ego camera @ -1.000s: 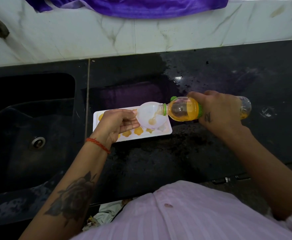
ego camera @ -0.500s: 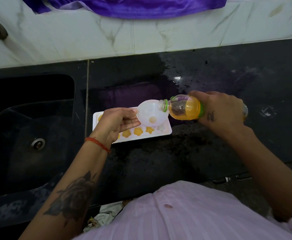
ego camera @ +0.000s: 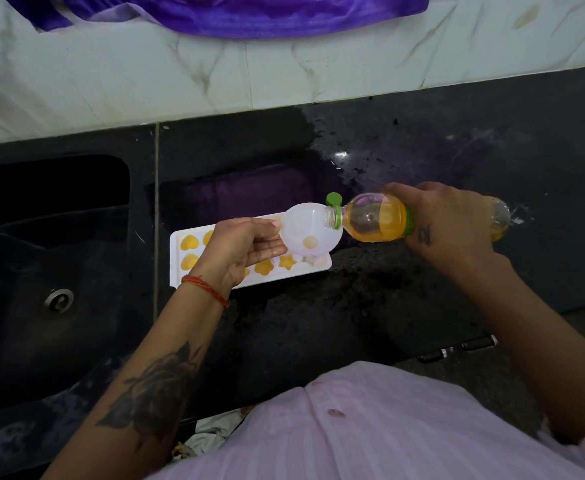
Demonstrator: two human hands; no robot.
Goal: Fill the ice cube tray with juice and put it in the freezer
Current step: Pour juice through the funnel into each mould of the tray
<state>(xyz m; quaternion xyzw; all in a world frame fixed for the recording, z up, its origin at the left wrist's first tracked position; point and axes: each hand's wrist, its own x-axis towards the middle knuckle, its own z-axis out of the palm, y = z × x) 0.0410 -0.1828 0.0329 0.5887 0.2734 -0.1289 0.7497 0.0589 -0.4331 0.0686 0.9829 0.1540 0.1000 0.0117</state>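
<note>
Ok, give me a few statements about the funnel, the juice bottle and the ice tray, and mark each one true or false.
1. The left hand holds the white funnel over the ice cube tray. True.
2. The right hand grips the juice bottle upright. False: it lies about level, its mouth at the funnel's rim.
3. The bottle's green cap is screwed on. False: it hangs off the open neck.
4. Several tray cells hold orange juice. True.
5. The tray sits inside the sink. False: it rests on the black countertop, to the right of the sink.
</note>
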